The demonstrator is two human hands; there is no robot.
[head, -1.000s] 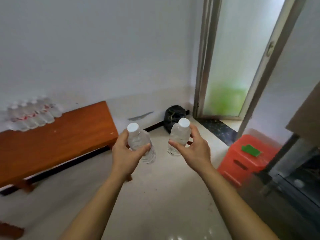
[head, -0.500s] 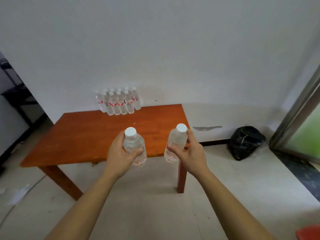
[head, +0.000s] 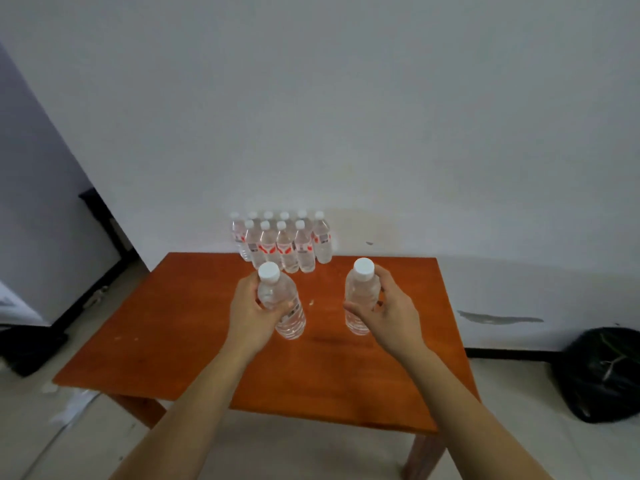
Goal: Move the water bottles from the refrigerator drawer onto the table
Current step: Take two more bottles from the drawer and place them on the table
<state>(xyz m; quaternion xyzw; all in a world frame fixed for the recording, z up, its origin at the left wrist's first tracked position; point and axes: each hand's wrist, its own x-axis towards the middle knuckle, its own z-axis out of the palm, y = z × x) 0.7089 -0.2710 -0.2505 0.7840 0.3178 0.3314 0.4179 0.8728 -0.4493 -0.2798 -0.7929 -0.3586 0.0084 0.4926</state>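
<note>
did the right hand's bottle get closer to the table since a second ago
Yes. The right hand carried its bottle from over the floor to above the table.

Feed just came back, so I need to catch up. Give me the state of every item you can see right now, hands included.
left hand: closed around a bottle, held over the table
left bottle: capped, tilted, in the air
right hand: closed around a bottle
right bottle: capped, nearly upright, not set down
bottle group: upright, capped, two rows at the table's far edge
table: standing, near half bare
black bag: on the floor by the wall
</note>
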